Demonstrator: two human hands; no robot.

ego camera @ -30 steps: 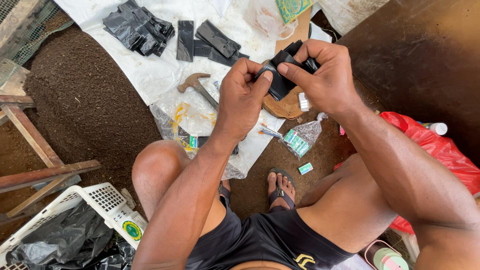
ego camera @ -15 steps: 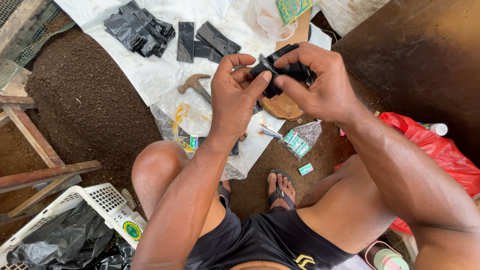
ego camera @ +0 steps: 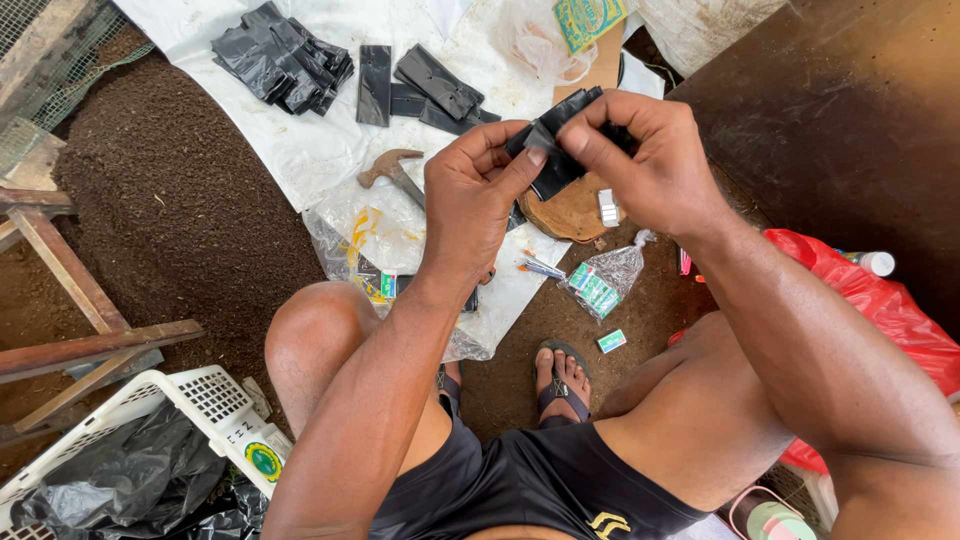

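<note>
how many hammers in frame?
1. The hammer lies on the white sheet, just left of the left hand. Its handle runs under that hand; others could be hidden.

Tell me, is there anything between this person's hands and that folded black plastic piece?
Nothing visible. The left hand and the right hand both already pinch the black plastic piece directly, above the wooden block and the white sheet on the ground.
</note>
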